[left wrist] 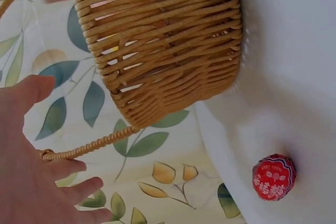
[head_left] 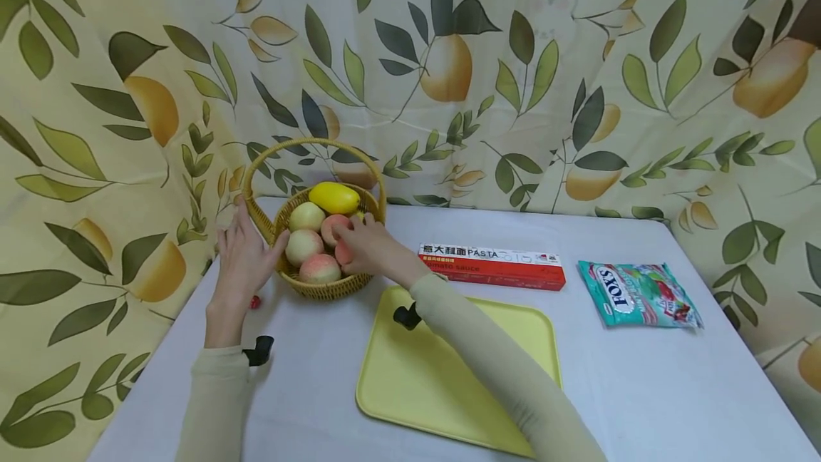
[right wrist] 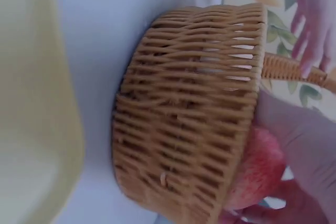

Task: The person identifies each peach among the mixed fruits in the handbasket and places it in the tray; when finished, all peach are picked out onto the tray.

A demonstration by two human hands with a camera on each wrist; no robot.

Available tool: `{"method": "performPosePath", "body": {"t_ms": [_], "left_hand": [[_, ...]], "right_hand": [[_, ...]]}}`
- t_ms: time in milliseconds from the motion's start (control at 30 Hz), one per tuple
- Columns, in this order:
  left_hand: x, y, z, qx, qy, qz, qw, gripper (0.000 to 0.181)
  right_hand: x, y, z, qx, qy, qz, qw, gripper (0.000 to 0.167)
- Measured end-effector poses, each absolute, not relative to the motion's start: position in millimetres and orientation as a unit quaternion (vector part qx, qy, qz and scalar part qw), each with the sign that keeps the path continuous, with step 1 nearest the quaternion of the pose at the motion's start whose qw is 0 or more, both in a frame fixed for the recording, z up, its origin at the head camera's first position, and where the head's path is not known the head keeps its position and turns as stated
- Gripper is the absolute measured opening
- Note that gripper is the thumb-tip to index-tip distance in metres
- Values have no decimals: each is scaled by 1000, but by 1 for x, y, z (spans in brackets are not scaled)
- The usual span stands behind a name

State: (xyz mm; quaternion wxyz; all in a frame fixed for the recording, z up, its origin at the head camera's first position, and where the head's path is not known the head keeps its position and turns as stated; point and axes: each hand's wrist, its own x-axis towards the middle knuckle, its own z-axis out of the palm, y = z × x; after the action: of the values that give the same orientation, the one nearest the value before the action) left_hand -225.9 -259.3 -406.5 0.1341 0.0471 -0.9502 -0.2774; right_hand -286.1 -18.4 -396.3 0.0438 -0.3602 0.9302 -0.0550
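A wicker basket (head_left: 323, 292) with a tall arched handle (head_left: 308, 141) stands at the back left of the table. Several peaches (head_left: 304, 247) and a yellow mango-shaped fruit (head_left: 334, 198) fill it. My right hand (head_left: 375, 249) reaches over the basket's right rim. Its thumb and fingers curl round a pinkish-red peach (right wrist: 257, 169), partly hidden by the basket wall in the right wrist view. At the basket's left side, my left hand (head_left: 244, 262) is spread beside the base of the handle; whether it touches the handle I cannot tell.
A red wrapped candy (left wrist: 274, 177) lies left of the basket. Under my right forearm is a yellow tray (head_left: 449, 391). Behind the tray lies a red and white pasta box (head_left: 492, 267), and to the right a teal candy bag (head_left: 640, 295). A patterned curtain hangs behind.
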Motion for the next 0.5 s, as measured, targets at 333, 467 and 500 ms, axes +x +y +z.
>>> {"method": "performPosePath", "body": {"t_ms": [333,467,500], "left_hand": [[-223,-254,-403,44,-949,-282,131,103],[-223,-255,-403,46,-950,-278,132,103],[-224,-256,-403,47,-951,-278,130,104]], "right_hand": [[-244,45,-381,-372,903,-213,5,58],[-223,71,-386,-357,912,-200,19,55],[-219,77,-388,-352,914,-202,25,54]]}}
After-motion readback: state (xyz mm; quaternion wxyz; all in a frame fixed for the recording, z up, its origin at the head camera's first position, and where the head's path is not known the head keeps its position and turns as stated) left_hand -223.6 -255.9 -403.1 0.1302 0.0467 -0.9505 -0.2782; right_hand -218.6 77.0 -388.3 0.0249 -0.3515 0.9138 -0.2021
